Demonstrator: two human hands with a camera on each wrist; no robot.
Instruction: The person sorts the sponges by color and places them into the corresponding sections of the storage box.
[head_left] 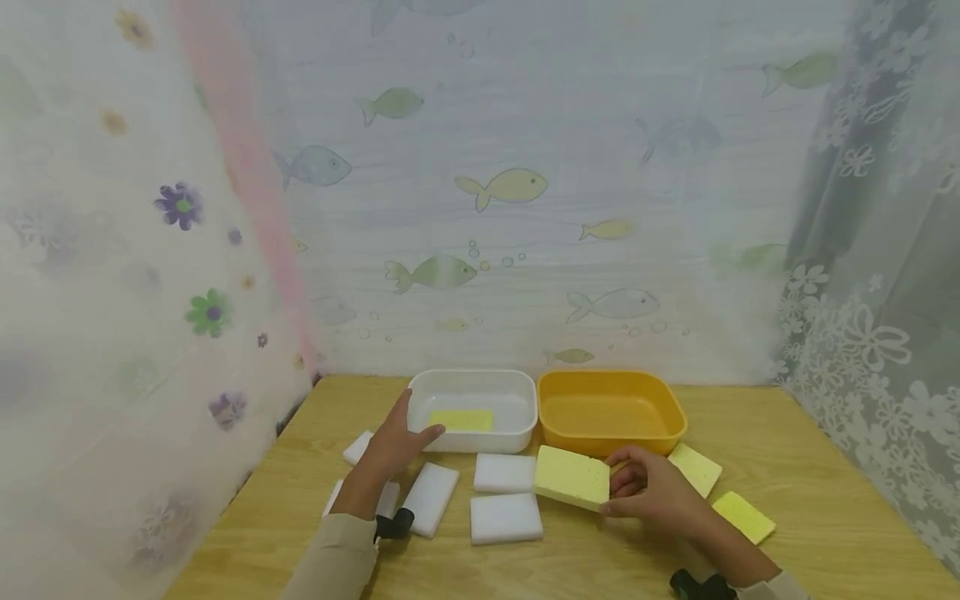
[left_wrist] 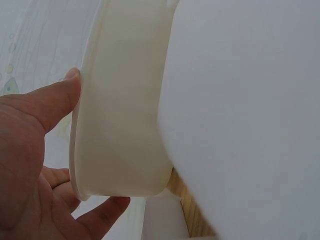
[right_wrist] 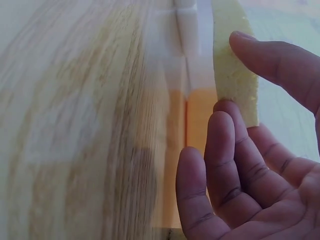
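Observation:
My left hand (head_left: 395,440) holds the left end of a white plastic tub (head_left: 517,437). In the left wrist view the thumb (left_wrist: 65,95) presses its rim and the other fingers reach round the end. A yellow sponge (head_left: 463,420) lies inside this tub. My right hand (head_left: 656,492) pinches another yellow sponge (head_left: 572,477) by its right end, in front of the orange tub (head_left: 611,442). The right wrist view has that sponge (right_wrist: 235,65) on edge between thumb and fingertips. Two more yellow sponges (head_left: 696,470) (head_left: 742,517) lie beside and partly behind the right forearm.
Several white sponges (head_left: 506,518) lie on the wooden table (head_left: 600,567) in front of the white tub and around the left forearm. The two tubs stand side by side near a fish-print curtain (head_left: 510,250) at the back. Lace (head_left: 870,350) hangs at the right.

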